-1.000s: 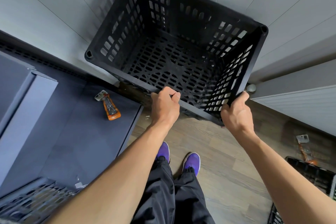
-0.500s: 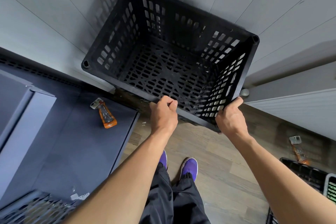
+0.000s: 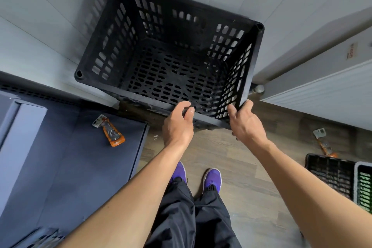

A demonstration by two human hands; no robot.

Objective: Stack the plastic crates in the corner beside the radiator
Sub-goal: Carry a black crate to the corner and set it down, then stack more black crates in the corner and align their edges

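Note:
A black plastic crate [image 3: 112,46] with slotted walls stands open side up in the corner between two pale walls, just left of the white radiator [image 3: 322,90]. My left hand [image 3: 178,125] curls over the middle of the crate's near rim. At the near right corner my right hand [image 3: 245,123] holds on loosely, thumb inside the side wall and fingers outside. The crate is empty. What it rests on is hidden beneath it.
A dark blue cabinet top [image 3: 60,167] on the left carries an orange packaged tool [image 3: 112,133]. On the wooden floor to the right lie a second orange pack [image 3: 324,143], another black crate [image 3: 330,173] and a green crate [image 3: 364,187]. My purple shoes [image 3: 211,177] stand below the crate.
The crate has gone down and deeper into the corner. Both hands followed its near rim, and my right hand's fingers have spread and loosened.

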